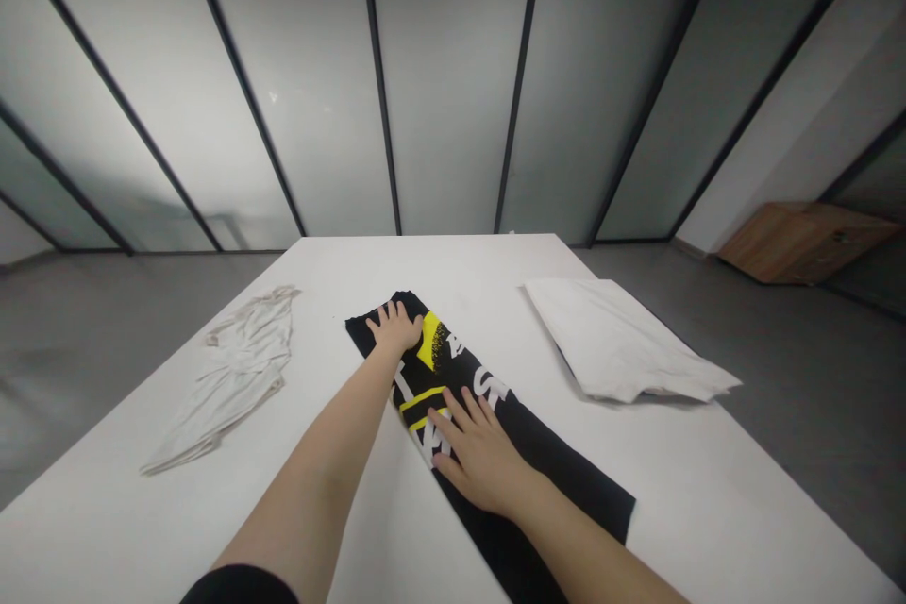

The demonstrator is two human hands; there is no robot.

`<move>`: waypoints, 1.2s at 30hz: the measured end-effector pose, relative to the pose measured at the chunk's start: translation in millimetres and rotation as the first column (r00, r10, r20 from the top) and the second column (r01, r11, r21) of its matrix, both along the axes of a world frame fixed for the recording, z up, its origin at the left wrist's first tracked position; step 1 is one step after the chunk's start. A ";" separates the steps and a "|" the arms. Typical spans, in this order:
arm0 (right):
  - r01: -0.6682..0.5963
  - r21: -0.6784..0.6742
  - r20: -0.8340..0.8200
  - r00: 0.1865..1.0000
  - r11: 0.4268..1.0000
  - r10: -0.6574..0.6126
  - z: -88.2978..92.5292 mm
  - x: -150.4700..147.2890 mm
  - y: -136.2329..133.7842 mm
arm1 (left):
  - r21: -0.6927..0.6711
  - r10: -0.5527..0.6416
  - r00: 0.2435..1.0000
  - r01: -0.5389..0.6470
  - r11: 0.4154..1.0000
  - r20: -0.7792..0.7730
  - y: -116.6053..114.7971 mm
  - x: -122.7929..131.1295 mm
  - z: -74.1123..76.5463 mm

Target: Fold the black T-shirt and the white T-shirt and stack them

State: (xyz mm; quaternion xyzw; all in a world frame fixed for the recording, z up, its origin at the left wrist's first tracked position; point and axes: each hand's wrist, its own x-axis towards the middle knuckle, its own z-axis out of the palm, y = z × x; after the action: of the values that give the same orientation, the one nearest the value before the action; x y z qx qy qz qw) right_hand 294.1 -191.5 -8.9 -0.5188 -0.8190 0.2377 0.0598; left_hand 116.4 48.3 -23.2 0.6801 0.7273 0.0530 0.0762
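A black garment [559, 462] with yellow and white print, seemingly a folded T-shirt, lies as a long strip slanting across the white table [425, 255]. My left hand [394, 330] rests flat with fingers spread on its far end, beside the yellow patch. Nearer to me, my right hand [481, 458] presses on the printed middle part, palm down and fingers apart. Neither hand grips the cloth. My right forearm covers part of the strip's near end, which runs out of the bottom of the view.
On the left of the table lies a crumpled white garment [244, 359]. A flat, folded white cloth [623, 340] sits on the right, one corner by the table's edge. Frosted glass panels [453, 94] stand behind the table. A wooden cabinet [799, 241] is on the floor at far right.
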 end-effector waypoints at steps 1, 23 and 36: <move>-0.003 -0.004 -0.001 1.000 1.000 0.003 0.7 0.3 0.1 | 0.015 -0.017 1.000 0.017 1.000 -0.003 1.9 -3.8 1.2; 0.123 0.089 -0.183 0.977 0.988 -0.105 18.5 44.7 28.4 | 0.085 -0.099 0.994 0.102 0.991 -0.037 -87.3 13.0 -9.5; -0.076 -0.058 -0.095 0.993 0.995 0.071 25.7 11.2 4.9 | 0.013 -0.416 0.906 0.418 0.908 -0.080 -12.2 -15.4 -0.3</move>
State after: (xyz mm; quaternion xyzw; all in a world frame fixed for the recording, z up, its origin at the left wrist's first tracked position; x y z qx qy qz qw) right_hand 305.3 -186.6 16.7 -0.4782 -0.8262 0.2887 0.0732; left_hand 101.0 36.1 -23.4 0.8222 0.5668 0.0206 0.0479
